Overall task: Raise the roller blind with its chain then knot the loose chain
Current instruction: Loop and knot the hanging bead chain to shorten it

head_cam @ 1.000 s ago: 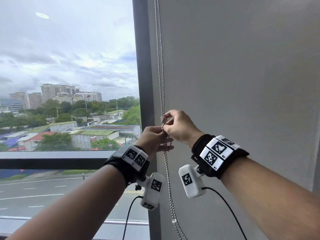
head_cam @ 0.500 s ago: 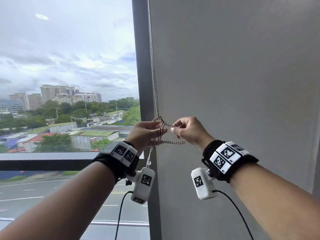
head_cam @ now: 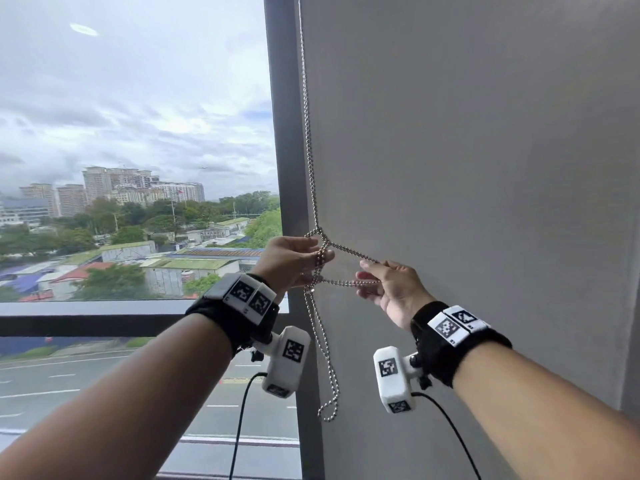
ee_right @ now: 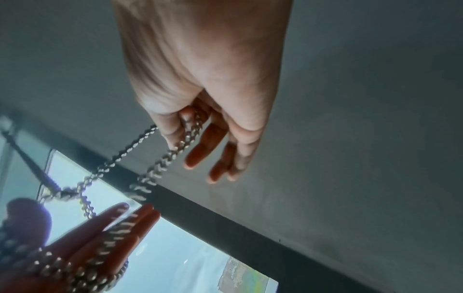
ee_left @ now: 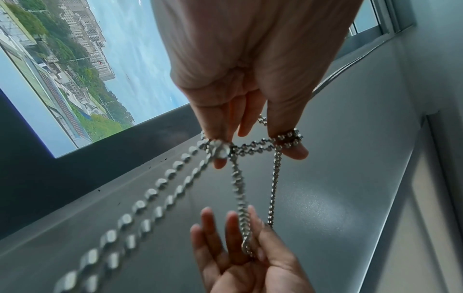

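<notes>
Now chain (head_cam: pixel 313 188) pinched by left hand (head_cam: pixel 289 263) at crossing, loop end pinched by right hand (head_cam: pixel 393 291). Knot half formed beside window frame (head_cam: pixel 282 133). Beads judged smooth, limp, slippery; hold best taken close to crossing.

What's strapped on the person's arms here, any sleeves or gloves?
No sleeves or gloves: both forearms and hands are bare. The left hand and right hand each have a black wrist strap topped with white blocks bearing black square fiducial markers. A white boxy camera module, also tagged, hangs under each wrist, with a black cable trailing down.
</notes>
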`<state>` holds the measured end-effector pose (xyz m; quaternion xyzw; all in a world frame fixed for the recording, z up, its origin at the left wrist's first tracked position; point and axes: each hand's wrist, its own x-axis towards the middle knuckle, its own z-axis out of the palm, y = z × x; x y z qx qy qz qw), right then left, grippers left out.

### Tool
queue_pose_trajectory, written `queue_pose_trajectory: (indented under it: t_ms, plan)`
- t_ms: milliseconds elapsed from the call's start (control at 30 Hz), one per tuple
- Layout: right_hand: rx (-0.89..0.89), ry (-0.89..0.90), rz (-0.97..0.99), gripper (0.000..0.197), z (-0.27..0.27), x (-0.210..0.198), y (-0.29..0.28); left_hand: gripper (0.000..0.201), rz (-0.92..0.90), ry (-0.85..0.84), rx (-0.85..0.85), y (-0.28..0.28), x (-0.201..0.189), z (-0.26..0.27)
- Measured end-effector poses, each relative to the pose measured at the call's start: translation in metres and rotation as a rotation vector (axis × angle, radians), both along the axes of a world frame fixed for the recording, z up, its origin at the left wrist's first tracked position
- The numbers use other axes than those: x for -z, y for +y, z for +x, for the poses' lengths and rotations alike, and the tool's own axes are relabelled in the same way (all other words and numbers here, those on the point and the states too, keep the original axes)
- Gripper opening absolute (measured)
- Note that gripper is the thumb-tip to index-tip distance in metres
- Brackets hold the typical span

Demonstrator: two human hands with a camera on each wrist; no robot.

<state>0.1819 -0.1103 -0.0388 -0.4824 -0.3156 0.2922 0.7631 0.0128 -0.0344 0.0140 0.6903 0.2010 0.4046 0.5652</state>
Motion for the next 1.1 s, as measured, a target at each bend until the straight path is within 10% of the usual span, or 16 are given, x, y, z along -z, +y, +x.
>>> queue_pose_trajectory:
  t_ms: [167, 400, 733, 967, 1100]
  plan:
    - [-0.081, 0.191, 0.097, 0.032, -0.002, 0.010, 0.003, 0.058, -0.002, -0.002, -0.014, -0.002, 0.001, 0.002]
    - [0.212, -0.879, -0.251, 0.051, 0.009, 0.052, -0.005, 0.050, 0.043, 0.000, -0.097, 0.001, -0.001, 0.001]
    - [-0.141, -0.681, -0.442, 0.025, -0.004, 0.095, 0.010, 0.039, 0.081, -0.006, -0.155, -0.008, -0.002, 0.011]
    - [-0.391, -0.280, -0.077, 0.015, -0.043, 0.017, 0.005, 0.012, 0.126, 0.004, -0.151, -0.019, -0.001, 0.018]
    - [-0.135, -0.405, 0.086, 0.015, -0.050, -0.005, 0.013, 0.005, 0.154, -0.043, -0.209, -0.016, -0.008, 0.018]
